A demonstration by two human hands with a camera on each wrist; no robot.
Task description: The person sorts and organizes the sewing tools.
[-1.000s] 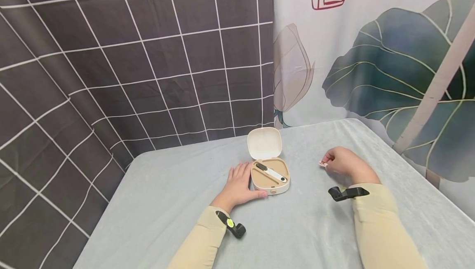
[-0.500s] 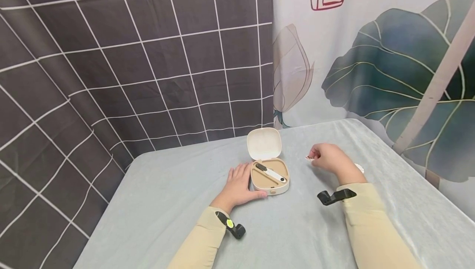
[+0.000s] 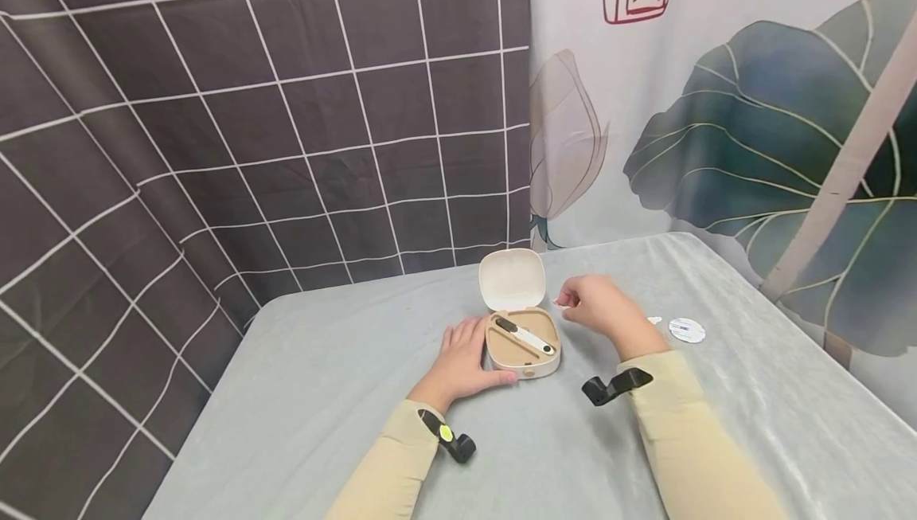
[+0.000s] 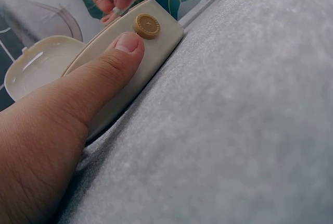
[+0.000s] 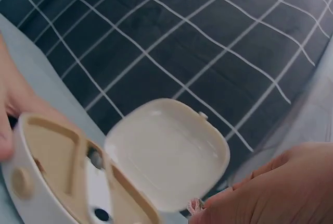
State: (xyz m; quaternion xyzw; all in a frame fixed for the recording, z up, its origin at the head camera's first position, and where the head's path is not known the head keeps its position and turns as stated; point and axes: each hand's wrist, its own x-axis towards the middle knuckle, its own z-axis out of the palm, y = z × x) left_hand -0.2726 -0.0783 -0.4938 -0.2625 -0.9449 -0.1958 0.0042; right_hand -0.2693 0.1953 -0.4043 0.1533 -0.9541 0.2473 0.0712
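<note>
The left hand [image 3: 458,361] is lying beside the open cream case [image 3: 546,367] on the cloth-covered desk [image 3: 322,400]; its fingers are stretching away along the left side without clenching, and its thumb is pressing the front wall next to the round tan button [image 4: 147,26]. The right hand [image 3: 605,309] is hovering just beyond the case's right rear corner, its fingers pinching a small pinkish piece [image 5: 194,206]. That piece is poking out leftward from the fingertips, toward the case; in the left wrist view its long axis is slanting from upper right to lower left.

The case is facing the person with its button, while the lid [image 3: 512,279] is standing open at the far side, leaning back. Inside, a white-and-black tool [image 3: 530,338] is resting in the diagonal slot of the tan insert [image 3: 505,350]. Its long axis is running from far left to near right, the dark end pointing away and leftward. A printed round disc [image 3: 687,330] and a small white scrap [image 3: 654,320] are lying near the right wrist.
</note>
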